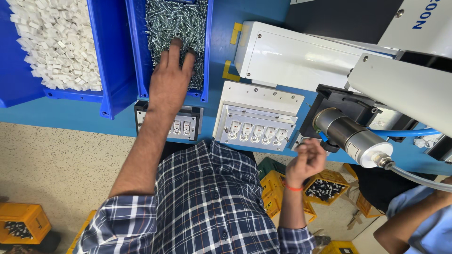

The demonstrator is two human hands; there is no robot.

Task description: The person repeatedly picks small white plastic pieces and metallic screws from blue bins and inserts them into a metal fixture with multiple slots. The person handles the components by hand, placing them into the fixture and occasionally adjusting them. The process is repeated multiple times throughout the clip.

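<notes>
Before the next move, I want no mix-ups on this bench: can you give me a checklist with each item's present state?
1. Left hand over the screw bin: ok, fingers spread flat on the screws.
2. Right hand holding something: cannot tell, fingers curled inward.
3. Right hand clear of the silver driver barrel: cannot tell, very close beside it.
4. White fixture row filled: ok, five white parts seated.
5. Black fixture filled: cannot tell, the forearm covers part of it.
6. Co-worker's arm away from both hands: ok.
</notes>
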